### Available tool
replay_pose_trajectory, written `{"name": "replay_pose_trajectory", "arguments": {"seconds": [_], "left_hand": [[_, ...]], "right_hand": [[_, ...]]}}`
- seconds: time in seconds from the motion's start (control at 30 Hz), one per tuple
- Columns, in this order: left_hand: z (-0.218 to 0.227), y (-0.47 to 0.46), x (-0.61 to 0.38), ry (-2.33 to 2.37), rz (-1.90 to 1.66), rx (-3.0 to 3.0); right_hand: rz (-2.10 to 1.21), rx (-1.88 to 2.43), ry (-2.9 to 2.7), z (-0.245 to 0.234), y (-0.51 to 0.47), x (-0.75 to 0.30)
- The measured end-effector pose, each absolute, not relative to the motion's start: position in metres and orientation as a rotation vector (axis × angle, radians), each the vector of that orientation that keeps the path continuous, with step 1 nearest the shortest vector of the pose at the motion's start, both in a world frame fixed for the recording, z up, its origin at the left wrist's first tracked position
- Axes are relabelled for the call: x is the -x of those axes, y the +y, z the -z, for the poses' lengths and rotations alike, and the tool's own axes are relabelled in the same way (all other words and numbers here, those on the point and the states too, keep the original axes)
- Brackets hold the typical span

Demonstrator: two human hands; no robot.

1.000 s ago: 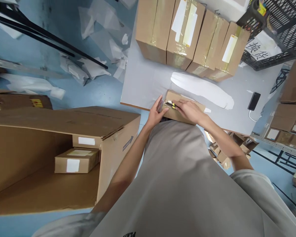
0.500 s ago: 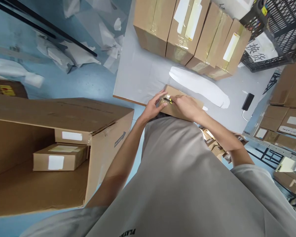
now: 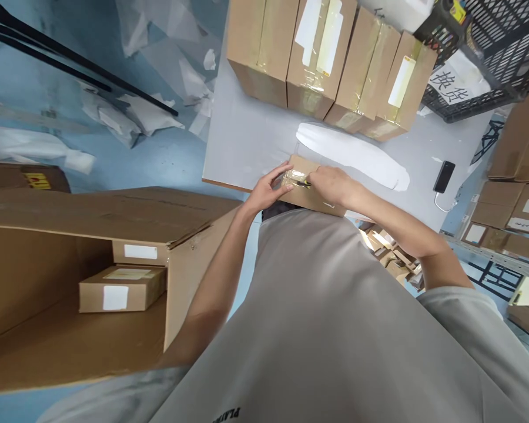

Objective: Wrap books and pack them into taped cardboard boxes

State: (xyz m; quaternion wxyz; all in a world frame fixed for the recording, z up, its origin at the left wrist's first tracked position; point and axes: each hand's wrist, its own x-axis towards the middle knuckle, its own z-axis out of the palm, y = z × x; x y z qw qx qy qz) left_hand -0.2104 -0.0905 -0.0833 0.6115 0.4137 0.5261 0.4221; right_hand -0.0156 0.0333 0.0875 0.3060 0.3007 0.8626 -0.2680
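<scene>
A small taped cardboard box lies at the near edge of the grey table, close against my shirt. My left hand grips its left end, with the fingers along the far side and the thumb on the near side. In my closed right hand is a yellow and black utility knife. Its front end points left over the shiny tape on the box top. The fist hides most of the knife's handle, and I cannot tell how deep the blade sits.
Several large taped cartons stand across the table's far side. A black crate is at the far right, with a black phone-like device nearer. White paper lies beyond the box. An open large carton holding smaller boxes is on the left.
My right hand has shifted slightly right and up, and more of the tape on the box top shows. My left hand stays at the box's left end. The camera view has shifted a little.
</scene>
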Motion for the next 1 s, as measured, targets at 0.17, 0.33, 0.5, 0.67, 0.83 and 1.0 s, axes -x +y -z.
{"name": "replay_pose_trajectory", "arguments": {"seconds": [0.17, 0.33, 0.5, 0.67, 0.83, 1.0], "left_hand": [[0.081, -0.091, 0.211, 1.210, -0.952, -0.946], [0.081, -0.093, 0.213, 1.237, -0.954, -0.953], [0.073, -0.092, 0.200, 1.327, -0.979, -0.985], [0.064, -0.088, 0.173, 1.574, -1.039, -1.050], [0.065, -0.090, 0.177, 1.486, -0.996, -1.063], [0.070, -0.093, 0.185, 1.438, -0.962, -1.062]], "right_hand": [[0.616, -0.849, 2.240, -0.084, 0.031, -0.004], [0.582, -0.886, 2.083, -0.097, 0.028, -0.047], [0.672, -0.950, 2.094, -0.111, 0.029, -0.090], [0.717, -1.014, 2.122, -0.104, 0.029, -0.102], [0.709, -1.089, 2.103, -0.096, 0.020, -0.110], [0.676, -1.288, 2.099, -0.078, 0.010, -0.148]]}}
